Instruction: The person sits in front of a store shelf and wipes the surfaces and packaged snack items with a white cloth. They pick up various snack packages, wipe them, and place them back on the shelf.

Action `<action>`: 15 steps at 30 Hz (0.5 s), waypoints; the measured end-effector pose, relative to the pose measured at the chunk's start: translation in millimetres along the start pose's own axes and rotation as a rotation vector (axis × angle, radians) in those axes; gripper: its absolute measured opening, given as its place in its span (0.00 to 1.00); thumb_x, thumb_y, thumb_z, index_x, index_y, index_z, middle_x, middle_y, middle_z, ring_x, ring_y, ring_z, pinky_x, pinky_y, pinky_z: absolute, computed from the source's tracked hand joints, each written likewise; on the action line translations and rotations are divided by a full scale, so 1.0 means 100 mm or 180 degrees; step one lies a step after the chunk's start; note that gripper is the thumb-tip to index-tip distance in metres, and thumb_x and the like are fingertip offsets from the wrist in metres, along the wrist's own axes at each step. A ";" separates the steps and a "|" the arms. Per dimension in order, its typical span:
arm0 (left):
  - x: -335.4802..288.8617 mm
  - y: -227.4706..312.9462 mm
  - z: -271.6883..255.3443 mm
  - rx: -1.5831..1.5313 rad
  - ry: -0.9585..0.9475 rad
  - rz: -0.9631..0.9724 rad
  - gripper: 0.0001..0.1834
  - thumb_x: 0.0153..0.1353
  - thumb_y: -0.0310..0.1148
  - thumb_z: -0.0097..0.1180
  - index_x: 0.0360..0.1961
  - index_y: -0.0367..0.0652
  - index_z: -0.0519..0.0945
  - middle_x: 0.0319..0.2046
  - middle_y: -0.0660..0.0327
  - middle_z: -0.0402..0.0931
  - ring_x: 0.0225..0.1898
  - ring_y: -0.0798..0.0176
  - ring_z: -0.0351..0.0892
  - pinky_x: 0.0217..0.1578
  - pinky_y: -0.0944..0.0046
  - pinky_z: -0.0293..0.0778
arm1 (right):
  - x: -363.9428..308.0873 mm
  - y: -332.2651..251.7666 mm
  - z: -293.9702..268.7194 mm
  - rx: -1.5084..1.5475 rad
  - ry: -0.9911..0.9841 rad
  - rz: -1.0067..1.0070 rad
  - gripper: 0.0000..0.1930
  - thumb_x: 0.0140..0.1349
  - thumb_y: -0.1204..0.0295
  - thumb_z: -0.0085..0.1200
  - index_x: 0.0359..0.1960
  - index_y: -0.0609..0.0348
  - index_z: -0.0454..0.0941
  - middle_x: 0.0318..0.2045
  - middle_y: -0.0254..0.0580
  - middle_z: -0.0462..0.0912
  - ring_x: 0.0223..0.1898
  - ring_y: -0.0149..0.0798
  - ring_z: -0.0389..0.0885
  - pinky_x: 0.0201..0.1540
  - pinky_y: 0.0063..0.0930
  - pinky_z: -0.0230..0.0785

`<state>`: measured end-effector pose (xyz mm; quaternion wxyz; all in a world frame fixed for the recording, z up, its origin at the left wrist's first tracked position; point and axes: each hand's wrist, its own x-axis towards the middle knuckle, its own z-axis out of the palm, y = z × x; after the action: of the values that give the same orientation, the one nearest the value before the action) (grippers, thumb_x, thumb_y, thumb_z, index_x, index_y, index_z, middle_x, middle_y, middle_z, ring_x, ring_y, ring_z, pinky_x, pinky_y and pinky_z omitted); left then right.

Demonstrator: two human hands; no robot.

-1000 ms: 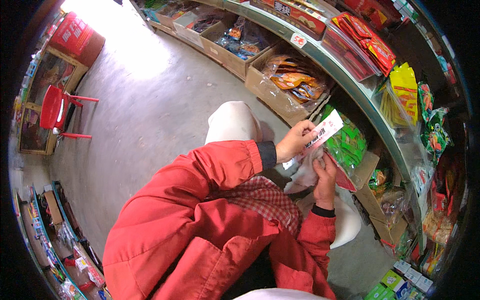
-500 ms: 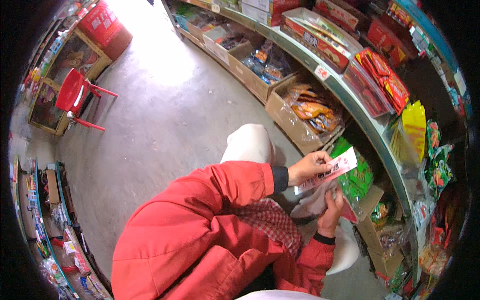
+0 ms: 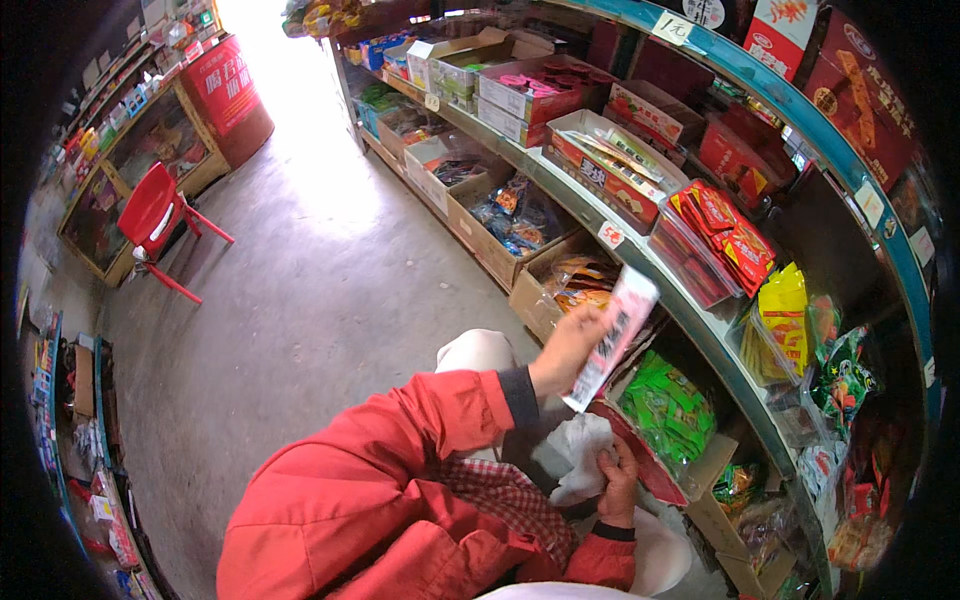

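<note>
In my left hand (image 3: 568, 352) is a long, flat white-and-pink packet (image 3: 614, 340), pinched near its middle and raised in front of the lowest shelf boxes. Closer to my body, my right hand (image 3: 619, 482) grips a crumpled white cloth (image 3: 575, 455), which hangs below the packet without touching it. Just beyond the two hands sits a box of green packets (image 3: 668, 408). Behind the raised packet, a cardboard box (image 3: 540, 298) holds orange-brown snack bags (image 3: 580, 280), partly hidden.
Stocked shelving (image 3: 600, 205) curves along my right, with red packets (image 3: 725, 235) and yellow packets (image 3: 783, 312) on its ledge. Open cartons line the bottom. A red plastic chair (image 3: 155, 215) stands on the concrete floor at left, near a glass-fronted cabinet (image 3: 200, 150).
My left hand has lifted the packet and tilted it more upright. My right hand has drawn the cloth toward my body, and the cloth is more bunched. The view has shifted upward.
</note>
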<state>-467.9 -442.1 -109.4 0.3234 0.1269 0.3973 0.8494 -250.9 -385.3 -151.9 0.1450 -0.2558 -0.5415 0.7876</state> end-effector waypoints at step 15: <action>2.49 1.50 -0.05 -0.0733 0.1246 0.0167 0.12 0.61 0.27 0.37 0.42 0.39 0.72 0.33 0.56 0.75 0.35 0.55 0.77 0.33 0.49 0.74 | 0.03 -0.01 -0.04 0.0378 0.0080 0.0072 0.17 0.56 0.78 0.49 0.49 0.63 0.72 0.45 0.40 0.76 0.46 0.36 0.74 0.51 0.29 0.65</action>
<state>-726.9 -354.6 -9.7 0.2303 -0.0678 0.3494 0.9057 -251.2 -380.1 -152.5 0.1577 -0.2627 -0.4890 0.8167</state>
